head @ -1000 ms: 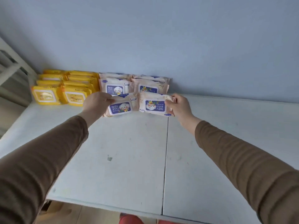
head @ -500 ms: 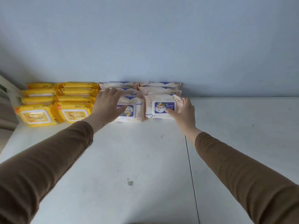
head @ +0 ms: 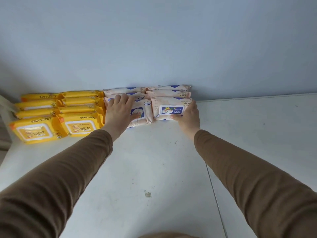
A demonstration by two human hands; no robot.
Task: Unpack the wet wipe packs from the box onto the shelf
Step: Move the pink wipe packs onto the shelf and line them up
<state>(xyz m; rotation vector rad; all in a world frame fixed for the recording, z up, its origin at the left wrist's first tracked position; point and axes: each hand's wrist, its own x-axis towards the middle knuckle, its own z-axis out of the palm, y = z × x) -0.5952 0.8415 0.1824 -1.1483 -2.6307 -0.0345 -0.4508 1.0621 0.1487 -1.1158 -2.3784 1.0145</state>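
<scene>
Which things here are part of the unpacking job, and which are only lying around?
Part of the job:
- left hand, flat on the left front pink pack
- right hand, holding the right front pink pack
- shelf
- yellow packs, already placed

Only lying around:
- small dirt spot
- blue wall

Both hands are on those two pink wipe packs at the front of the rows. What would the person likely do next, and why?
Probably let go and draw both hands back. The left hand lies flat on the left pink pack, the right hand holds the right pink pack, and both packs already sit on the shelf against the rows behind.
</scene>
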